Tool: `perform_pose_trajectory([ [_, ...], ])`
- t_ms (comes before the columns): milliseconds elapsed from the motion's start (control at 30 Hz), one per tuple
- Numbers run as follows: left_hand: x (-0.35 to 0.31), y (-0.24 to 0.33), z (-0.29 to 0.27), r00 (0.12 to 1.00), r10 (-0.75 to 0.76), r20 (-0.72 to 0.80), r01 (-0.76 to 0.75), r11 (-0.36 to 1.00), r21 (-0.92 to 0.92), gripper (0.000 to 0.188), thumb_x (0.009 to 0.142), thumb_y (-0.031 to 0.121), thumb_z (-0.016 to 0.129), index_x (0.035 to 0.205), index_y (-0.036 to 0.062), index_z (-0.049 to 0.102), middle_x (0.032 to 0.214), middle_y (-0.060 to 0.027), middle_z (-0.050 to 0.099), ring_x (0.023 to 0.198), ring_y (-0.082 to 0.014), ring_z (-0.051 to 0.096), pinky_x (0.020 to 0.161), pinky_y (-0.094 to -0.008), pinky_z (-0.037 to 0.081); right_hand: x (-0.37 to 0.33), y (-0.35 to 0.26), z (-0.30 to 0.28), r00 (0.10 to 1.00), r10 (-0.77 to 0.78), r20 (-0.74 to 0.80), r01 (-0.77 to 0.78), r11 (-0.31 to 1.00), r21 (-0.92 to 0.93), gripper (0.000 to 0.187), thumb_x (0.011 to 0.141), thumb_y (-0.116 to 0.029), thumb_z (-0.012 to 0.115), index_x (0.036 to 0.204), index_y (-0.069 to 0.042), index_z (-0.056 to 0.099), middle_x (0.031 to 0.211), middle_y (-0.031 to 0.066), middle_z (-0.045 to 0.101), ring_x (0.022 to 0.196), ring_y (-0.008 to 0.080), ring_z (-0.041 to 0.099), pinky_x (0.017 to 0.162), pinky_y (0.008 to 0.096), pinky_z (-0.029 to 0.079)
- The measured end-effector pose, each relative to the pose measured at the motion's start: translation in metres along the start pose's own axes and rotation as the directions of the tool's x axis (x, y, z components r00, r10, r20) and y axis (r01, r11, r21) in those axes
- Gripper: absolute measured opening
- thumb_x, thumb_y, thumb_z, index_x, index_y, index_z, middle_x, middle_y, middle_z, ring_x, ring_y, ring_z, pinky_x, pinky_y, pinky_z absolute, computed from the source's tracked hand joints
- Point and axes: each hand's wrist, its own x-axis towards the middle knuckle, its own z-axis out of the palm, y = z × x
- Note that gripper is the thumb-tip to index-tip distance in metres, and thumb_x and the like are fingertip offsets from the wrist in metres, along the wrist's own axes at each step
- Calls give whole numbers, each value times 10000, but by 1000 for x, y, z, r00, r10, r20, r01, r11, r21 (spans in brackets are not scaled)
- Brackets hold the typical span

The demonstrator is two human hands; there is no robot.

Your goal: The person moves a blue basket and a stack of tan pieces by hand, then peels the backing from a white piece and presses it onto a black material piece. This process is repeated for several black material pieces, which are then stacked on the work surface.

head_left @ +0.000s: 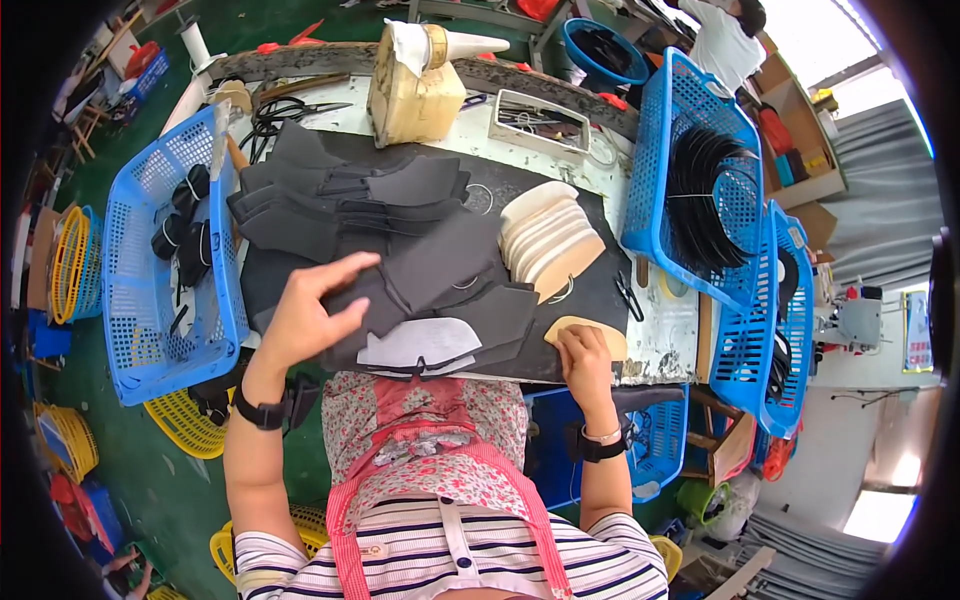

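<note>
My left hand (318, 312) is open, its thumb and index finger spread, over the near left part of the black fabric pieces (430, 262). These flat cut pieces lie overlapped in several layers across the table. With fingers bent together, my right hand (585, 358) grips the edge of a beige sole-shaped piece (606, 340) at the table's front edge. A pile of similar cream pieces (552, 240) lies fanned out just beyond it. Between my hands, a pale grey curved piece (420, 344) rests on the black ones, close to my apron.
Blue baskets stand on both sides: one with black bundles (128, 300) at left, one with black strips (650, 190) at right. At the back are a yellowed container (415, 105), a tool tray (541, 145) and scissors (290, 115). Small black snips (629, 296) lie right.
</note>
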Motion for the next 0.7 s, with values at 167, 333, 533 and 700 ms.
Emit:
perform_pose_trajectory([
  [167,-27,-36,77,987,112,113,-147,912,383,500,734,70,673,1217,22,550,1105,-158,575,1009,-296,561,826,-389,444,2,0,-1,999,-30,32,30,1000,2,140,750,-4,666,884,-3,628,910,128,601,850,322,566,754,393,485],
  [333,-25,-17,119,947,315,-63,-175,669,722,486,746,94,673,1210,35,541,1161,-146,529,1071,-303,517,871,-429,412,1,6,-3,996,-9,89,17,996,-83,147,740,-27,681,872,-2,622,906,141,605,855,333,566,759,404,484],
  [533,-35,12,165,830,556,-44,-522,802,289,184,797,131,630,937,11,620,1026,-145,588,933,-307,569,775,-419,452,12,3,9,1000,-14,2,14,1000,-15,109,730,-84,709,799,-18,657,851,148,618,816,350,570,738,423,480],
  [700,-30,-5,233,797,588,140,-604,785,141,163,719,188,597,814,64,550,981,-122,520,917,-287,509,773,-403,438,-11,22,12,995,-70,70,76,994,-82,139,818,-99,636,920,-9,666,910,176,642,832,343,603,768,441,484],
])
